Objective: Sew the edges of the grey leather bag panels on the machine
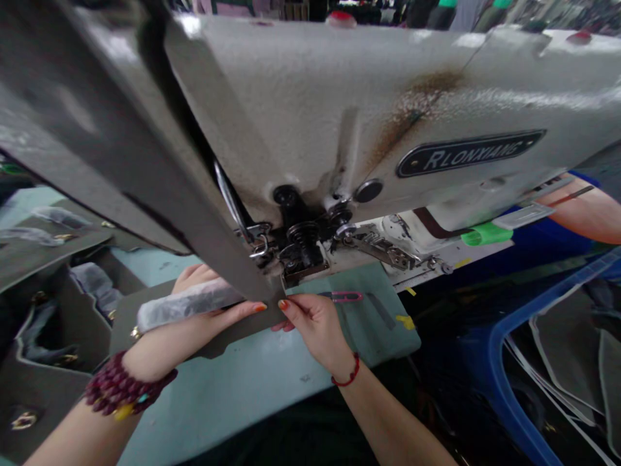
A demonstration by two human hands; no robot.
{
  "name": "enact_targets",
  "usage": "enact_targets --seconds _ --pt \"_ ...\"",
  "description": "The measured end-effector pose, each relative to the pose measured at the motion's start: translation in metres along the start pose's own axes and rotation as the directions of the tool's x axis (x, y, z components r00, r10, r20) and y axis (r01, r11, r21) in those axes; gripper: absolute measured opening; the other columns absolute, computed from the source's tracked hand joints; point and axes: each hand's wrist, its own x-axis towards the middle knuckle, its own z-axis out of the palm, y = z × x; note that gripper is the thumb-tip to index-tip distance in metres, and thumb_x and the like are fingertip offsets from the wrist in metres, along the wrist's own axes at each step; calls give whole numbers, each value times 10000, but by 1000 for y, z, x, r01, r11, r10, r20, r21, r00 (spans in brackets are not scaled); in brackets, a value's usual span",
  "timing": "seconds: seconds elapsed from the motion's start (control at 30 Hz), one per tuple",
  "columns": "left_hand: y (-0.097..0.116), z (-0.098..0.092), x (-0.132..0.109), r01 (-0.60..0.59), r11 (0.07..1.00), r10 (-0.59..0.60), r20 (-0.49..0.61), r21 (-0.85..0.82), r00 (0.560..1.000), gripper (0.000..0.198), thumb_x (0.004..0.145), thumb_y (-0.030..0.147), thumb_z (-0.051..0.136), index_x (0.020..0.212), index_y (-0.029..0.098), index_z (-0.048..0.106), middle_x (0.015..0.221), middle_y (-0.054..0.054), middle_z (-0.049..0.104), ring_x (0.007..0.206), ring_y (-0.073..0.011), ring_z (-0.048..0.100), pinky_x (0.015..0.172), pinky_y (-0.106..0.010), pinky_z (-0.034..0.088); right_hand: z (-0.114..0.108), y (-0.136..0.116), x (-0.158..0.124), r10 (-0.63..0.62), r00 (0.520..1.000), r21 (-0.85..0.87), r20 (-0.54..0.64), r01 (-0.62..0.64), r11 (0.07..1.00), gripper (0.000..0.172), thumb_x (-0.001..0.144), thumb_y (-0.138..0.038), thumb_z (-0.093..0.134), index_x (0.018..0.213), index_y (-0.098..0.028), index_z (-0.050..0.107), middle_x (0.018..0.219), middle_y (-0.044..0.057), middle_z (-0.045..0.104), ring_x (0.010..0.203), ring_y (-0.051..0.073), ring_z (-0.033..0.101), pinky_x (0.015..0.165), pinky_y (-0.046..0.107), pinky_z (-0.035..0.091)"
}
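Note:
A dark grey panel, seemingly leather or similar sheet, lies beneath the sewing machine's head. My left hand rests on this panel, thumb stretched along it toward the machine. A plastic-wrapped strap crosses over that hand and hides most of its fingers. At the panel's right end, my right hand pinches the edge between thumb and fingers. The needle area is hidden behind the machine's casing. Just beyond my right hand lies a small tool with a pink-rimmed handle.
More grey pieces with wrapped straps lie at the left. A blue bin holding grey pieces stands at the right. The machine arm spans the top. A green clip-like piece and another person's arm are at the right.

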Motion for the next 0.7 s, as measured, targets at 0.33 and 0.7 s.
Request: enact_targets --seconds 0.33,0.7 --pt "5 -2 4 56 996 -67 157 73 985 469 913 633 457 1085 273 703 1086 -74 739 1043 -344 640 878 -501 422 1 6 1 -10 999 -53 -33 9 999 446 904 -529 604 750 -130 729 582 45 696 551 192 701 549 246 549" --pt "0 3 9 31 1000 -31 18 -3 999 277 889 527 567 906 303 729 781 -16 735 798 -265 660 721 -384 445 4 5 6 34 998 69 -52 -30 997 419 874 -528 653 800 -123 728 573 41 686 484 169 685 513 222 548"
